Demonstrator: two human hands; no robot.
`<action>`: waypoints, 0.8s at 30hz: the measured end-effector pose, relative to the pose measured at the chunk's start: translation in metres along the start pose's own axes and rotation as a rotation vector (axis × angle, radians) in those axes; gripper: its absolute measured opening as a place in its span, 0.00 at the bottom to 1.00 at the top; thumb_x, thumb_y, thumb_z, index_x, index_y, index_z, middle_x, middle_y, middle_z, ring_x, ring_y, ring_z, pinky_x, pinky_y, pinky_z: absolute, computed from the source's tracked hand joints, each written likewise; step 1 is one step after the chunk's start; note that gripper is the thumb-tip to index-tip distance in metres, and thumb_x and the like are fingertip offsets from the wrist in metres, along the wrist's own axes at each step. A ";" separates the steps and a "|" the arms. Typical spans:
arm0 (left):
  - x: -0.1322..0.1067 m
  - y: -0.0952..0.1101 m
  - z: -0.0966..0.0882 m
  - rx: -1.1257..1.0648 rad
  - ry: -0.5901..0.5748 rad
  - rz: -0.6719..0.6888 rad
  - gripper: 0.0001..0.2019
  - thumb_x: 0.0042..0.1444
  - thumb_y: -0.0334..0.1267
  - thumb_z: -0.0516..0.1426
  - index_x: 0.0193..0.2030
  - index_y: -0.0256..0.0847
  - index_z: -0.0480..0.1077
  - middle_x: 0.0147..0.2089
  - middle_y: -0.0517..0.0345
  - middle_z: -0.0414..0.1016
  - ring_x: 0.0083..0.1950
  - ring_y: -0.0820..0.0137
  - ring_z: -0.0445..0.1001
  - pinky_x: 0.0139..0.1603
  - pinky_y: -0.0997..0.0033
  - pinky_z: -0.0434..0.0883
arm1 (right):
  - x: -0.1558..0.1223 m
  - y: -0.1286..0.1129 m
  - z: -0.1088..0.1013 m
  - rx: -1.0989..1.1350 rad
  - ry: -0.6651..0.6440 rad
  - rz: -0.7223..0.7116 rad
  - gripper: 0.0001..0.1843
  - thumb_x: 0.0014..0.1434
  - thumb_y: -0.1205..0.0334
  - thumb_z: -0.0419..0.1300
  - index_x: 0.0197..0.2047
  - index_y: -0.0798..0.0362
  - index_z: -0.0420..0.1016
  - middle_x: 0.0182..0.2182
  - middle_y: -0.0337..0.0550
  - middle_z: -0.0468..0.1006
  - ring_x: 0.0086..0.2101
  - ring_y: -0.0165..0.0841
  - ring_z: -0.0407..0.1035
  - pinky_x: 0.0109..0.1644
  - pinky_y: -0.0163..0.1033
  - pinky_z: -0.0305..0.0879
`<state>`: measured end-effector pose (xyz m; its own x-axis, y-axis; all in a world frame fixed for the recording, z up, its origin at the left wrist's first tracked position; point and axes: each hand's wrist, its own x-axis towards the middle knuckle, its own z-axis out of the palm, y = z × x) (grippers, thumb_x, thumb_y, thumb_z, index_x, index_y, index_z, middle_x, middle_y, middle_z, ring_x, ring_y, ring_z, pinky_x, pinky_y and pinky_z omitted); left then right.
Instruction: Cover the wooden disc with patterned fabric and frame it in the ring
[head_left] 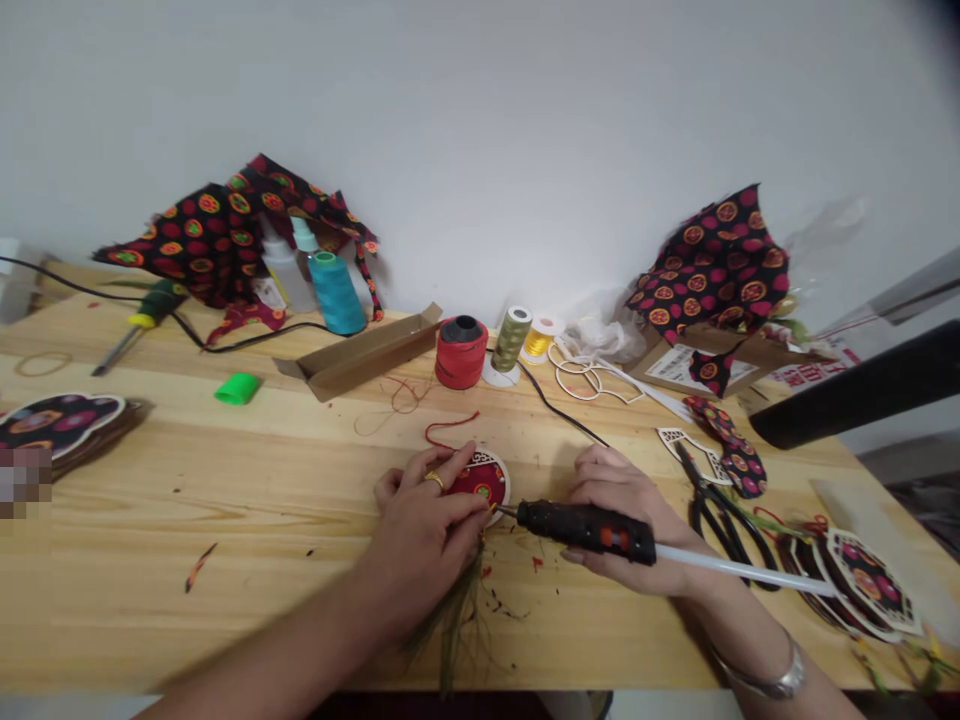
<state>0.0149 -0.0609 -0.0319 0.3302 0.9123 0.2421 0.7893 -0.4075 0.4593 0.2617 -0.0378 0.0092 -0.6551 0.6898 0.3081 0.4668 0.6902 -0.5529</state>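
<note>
A round ornament (pixel 491 480) with a pale rim, cut-out lattice and dark red patterned cloth lies on the wooden table. My left hand (pixel 431 515) is closed over its left side, with thumb and forefinger pressed together at its lower edge. A green tassel (pixel 454 610) hangs below these fingertips toward the table's front edge, and a red cord (pixel 442 428) curls out above. My right hand (pixel 626 500) grips a black glue gun (pixel 585 530), its metal tip at the ornament's lower right edge. A long white glue stick (pixel 742 567) sticks out of its back.
Black scissors (pixel 720 515) and stacked ornaments (pixel 862 580) lie at right, near a thick black tube (pixel 862 385). Thread spools, including a red one (pixel 461 355), and an open cardboard box (pixel 360 355) stand behind. A screwdriver (pixel 135 325) and green cap (pixel 238 388) are at left.
</note>
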 end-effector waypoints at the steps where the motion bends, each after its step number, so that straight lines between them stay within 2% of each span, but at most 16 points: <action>1: 0.000 0.000 0.000 -0.001 -0.001 0.001 0.11 0.60 0.36 0.55 0.36 0.53 0.80 0.63 0.54 0.69 0.60 0.48 0.62 0.50 0.41 0.56 | 0.000 0.000 0.000 0.000 -0.002 0.000 0.11 0.51 0.55 0.66 0.31 0.52 0.71 0.26 0.41 0.71 0.32 0.36 0.63 0.41 0.46 0.62; 24: 0.002 -0.001 0.000 -0.011 -0.007 -0.002 0.11 0.59 0.36 0.55 0.36 0.53 0.80 0.63 0.54 0.69 0.60 0.49 0.62 0.51 0.41 0.56 | 0.002 -0.002 0.001 -0.038 -0.003 -0.004 0.10 0.52 0.55 0.64 0.29 0.51 0.69 0.25 0.40 0.70 0.30 0.35 0.63 0.41 0.46 0.61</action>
<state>0.0146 -0.0589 -0.0323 0.3322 0.9135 0.2349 0.7842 -0.4058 0.4695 0.2585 -0.0380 0.0101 -0.6587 0.6865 0.3078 0.4863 0.7007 -0.5220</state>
